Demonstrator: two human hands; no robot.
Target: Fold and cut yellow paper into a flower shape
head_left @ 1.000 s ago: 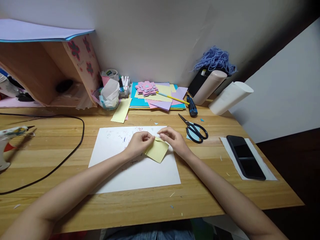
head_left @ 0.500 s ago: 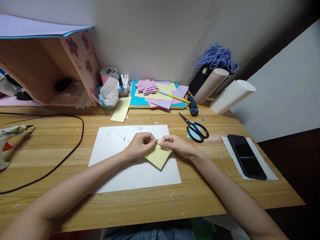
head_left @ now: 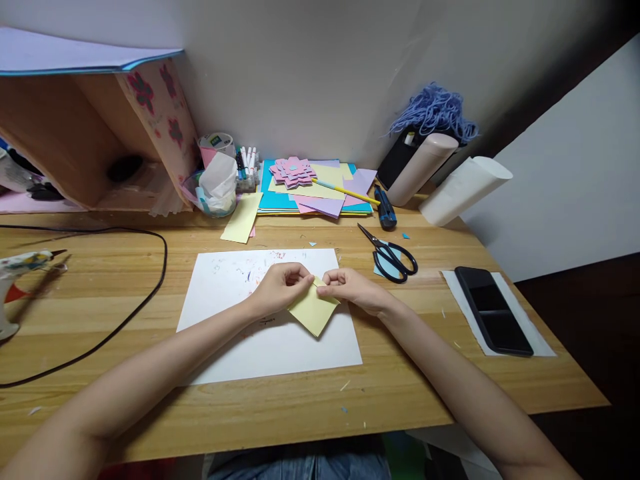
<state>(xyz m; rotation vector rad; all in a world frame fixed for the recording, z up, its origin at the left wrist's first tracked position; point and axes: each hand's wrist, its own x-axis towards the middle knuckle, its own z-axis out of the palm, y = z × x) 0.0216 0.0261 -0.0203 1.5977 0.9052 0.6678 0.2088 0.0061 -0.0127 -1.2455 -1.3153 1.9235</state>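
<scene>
A folded yellow paper square [head_left: 315, 313] is turned cornerwise over a white sheet [head_left: 220, 360], one point facing me. My left hand [head_left: 283, 288] pinches its upper left edge between thumb and fingers. On the upper right, my right hand [head_left: 350, 289] grips the same paper near the top corner, thumb in front. A small folded flap shows between the two thumbs. Coloured ink marks dot the white sheet under the left hand.
Black-handled scissors [head_left: 393, 260] rest on blue paper. A phone [head_left: 493, 310] lies at right, a glue gun [head_left: 20, 273] with its black cord [head_left: 163, 267] at left. Coloured papers [head_left: 267, 203], a pink paper flower [head_left: 293, 173] and a blue cutter [head_left: 385, 210] are behind.
The yellow paper has shifted slightly left and its right corner is less spread. My right thumb has moved a little left along the top edge. Both hands keep their hold.
</scene>
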